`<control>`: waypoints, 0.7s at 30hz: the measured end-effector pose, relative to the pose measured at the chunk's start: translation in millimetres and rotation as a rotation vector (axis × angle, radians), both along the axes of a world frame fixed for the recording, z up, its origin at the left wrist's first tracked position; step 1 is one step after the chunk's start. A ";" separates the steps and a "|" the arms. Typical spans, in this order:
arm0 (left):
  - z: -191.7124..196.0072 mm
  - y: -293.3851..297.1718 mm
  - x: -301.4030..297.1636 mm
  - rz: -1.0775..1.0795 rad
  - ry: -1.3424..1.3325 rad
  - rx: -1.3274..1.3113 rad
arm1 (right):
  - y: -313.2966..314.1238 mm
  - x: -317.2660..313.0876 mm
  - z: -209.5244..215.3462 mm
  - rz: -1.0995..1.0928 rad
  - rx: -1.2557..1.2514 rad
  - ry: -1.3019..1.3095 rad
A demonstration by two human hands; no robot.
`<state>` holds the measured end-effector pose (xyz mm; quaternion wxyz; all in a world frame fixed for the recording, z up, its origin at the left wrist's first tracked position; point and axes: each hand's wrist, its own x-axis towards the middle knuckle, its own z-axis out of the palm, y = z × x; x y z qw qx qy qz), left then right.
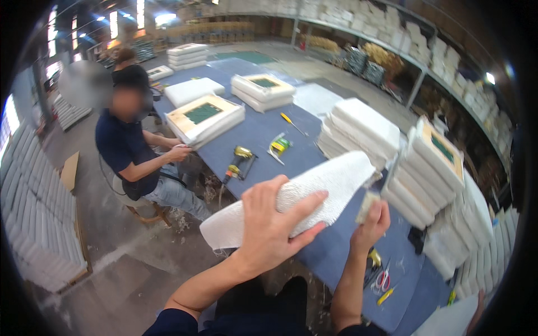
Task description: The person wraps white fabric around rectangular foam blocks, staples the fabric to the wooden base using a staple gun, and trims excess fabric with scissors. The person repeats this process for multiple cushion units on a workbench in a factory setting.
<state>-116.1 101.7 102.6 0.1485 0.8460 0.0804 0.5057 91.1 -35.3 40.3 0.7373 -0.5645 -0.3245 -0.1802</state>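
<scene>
A white fabric-covered seat pad [342, 179] is tilted on edge in front of me, above the near side of the table. Spread across its upper face, my left hand [274, 218] grips it with the thumb along the fabric. Loose threads hang from its lower left edge. My right hand [371, 227] is closed around a small flat beige piece [367, 206], held a little right of the pad. What that piece is made of cannot be made out. The pad's underside is hidden.
The blue-topped table [319, 252] carries a staple gun [241, 162], a yellow screwdriver [294, 123], scissors [383, 280] and a second staple gun [372, 266]. Stacked white pads [358, 129] rise at the right. A seated co-worker [131, 140] works at the left edge.
</scene>
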 end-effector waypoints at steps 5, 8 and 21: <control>5.4 8.3 3.7 0.016 -0.021 0.007 | -63.6 130.8 -237.6 -0.330 -0.710 0.167; 0.8 25.1 2.4 0.123 -0.056 -0.005 | -75.9 115.4 -287.1 -0.190 -0.915 0.218; 6.5 71.0 3.9 0.197 -0.012 -0.045 | -227.8 73.6 -336.4 -0.918 -1.270 0.112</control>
